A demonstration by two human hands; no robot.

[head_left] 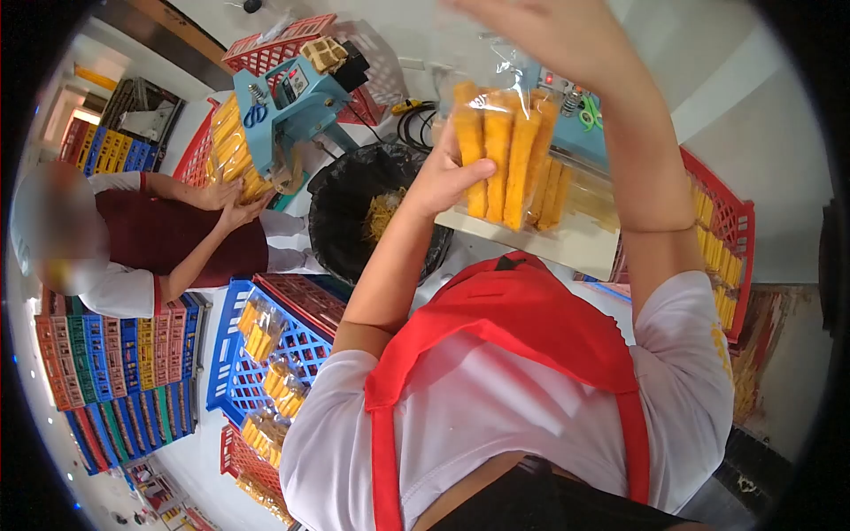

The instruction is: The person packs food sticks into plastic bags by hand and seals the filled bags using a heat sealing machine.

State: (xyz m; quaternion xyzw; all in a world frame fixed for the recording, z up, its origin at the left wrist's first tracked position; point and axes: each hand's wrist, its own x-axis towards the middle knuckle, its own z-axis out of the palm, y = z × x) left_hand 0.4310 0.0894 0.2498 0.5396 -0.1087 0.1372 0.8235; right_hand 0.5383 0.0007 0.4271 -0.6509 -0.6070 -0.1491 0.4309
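My left hand (443, 177) is closed on a clear plastic bag of yellow snack sticks (500, 164), thumb across the front. The bag stands upright, its loose clear top rising above the sticks. Over that top is my right hand (540, 22), blurred and partly cut off by the upper edge. Its visible fingers stretch out to the left, and I see nothing in them. Behind the held bag, more yellow sticks (552, 196) show on a pale worktop (580, 239). A blue machine (575, 137) with green scissors (589, 113) on it is partly hidden by the bag and my right arm.
A bin with a black liner (341, 221) contains yellow scraps. To the left, a co-worker (168, 230) holds bagged sticks at another blue machine (288, 111). Bagged sticks fill a blue crate (235, 376) and a red crate (739, 239). Stacked coloured crates (119, 354) stand farther left.
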